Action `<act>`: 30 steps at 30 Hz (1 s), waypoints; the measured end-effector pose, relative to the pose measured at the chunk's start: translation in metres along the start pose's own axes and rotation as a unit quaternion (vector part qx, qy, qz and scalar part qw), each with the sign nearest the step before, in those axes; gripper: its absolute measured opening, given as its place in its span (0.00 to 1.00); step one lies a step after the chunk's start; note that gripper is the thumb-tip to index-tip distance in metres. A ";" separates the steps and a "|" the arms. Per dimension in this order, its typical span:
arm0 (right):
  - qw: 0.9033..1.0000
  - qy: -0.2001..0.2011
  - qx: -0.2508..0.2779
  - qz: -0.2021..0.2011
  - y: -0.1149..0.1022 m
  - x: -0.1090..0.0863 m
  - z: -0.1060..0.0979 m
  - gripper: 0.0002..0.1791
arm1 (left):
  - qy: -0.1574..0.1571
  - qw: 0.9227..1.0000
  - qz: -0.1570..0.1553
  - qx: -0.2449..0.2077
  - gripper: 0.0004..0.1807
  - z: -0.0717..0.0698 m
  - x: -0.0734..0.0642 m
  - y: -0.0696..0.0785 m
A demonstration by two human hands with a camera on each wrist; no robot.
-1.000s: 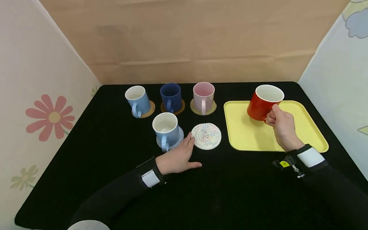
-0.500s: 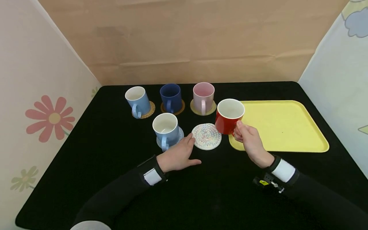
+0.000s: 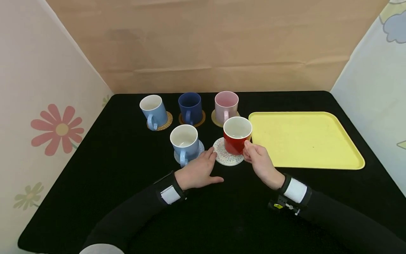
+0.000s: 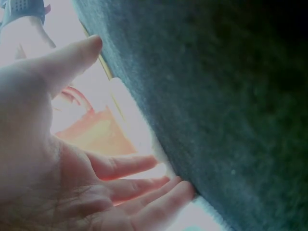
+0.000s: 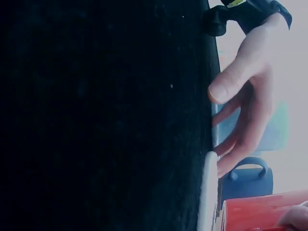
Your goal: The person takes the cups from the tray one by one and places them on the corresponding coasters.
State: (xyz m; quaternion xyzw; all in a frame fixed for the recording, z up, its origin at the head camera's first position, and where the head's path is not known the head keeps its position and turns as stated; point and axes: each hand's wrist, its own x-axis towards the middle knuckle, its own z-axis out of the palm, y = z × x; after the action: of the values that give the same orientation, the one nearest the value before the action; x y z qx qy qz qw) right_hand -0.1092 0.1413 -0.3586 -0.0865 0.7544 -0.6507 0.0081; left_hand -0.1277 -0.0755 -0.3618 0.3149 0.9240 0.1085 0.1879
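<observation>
A red mug (image 3: 234, 144) with a white inside is gripped at its handle by my right hand (image 3: 261, 163). It stands over the white patterned coaster (image 3: 227, 159), slightly tilted; whether its base touches the coaster I cannot tell. My left hand (image 3: 198, 171) lies with fingers extended, their tips at the coaster's left edge, thumb held apart. Just left of those fingers is a light blue mug (image 3: 184, 143) on a pale blue coaster (image 3: 201, 148). In the right wrist view the red mug (image 5: 260, 211) shows at the lower right, beyond the coaster's edge (image 5: 208, 192).
Along the back stand a light blue mug (image 3: 153, 112), a dark blue mug (image 3: 190, 107) and a pink mug (image 3: 226, 106), each on a coaster. A yellow tray (image 3: 307, 141) lies on the right of the black table (image 3: 222, 218). Patterned walls flank both sides.
My right hand has carried the red mug leftward from above the yellow tray to the white coaster, lowering it. The left hand has stayed in place.
</observation>
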 end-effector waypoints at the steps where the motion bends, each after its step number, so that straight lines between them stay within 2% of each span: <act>1: 1.000 -0.001 0.002 0.002 0.000 0.000 0.001 0.28 | 0.000 1.000 0.000 -0.001 0.49 0.000 0.000 0.000; 15: 1.000 -0.016 0.013 0.009 0.005 -0.004 0.012 0.27 | 0.003 1.000 -0.003 0.000 0.50 0.000 0.002 -0.001; 21: 0.999 -0.035 0.017 0.011 0.008 -0.004 0.012 0.25 | 0.001 1.000 -0.007 -0.004 0.50 -0.002 0.000 -0.001; 26: 0.995 -0.086 -0.015 0.039 0.004 -0.002 0.001 0.24 | 0.002 1.000 -0.004 -0.007 0.50 -0.002 0.000 -0.001; 30: 0.985 -0.153 -0.046 0.062 0.001 0.001 -0.016 0.22 | 0.001 1.000 0.002 -0.006 0.50 -0.001 0.001 -0.002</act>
State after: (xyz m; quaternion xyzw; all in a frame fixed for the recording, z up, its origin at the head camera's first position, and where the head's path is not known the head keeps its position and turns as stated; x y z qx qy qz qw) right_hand -0.1127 0.1572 -0.3568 -0.1380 0.7772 -0.5928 0.1596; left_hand -0.1298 -0.0765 -0.3613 0.3152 0.9231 0.1143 0.1885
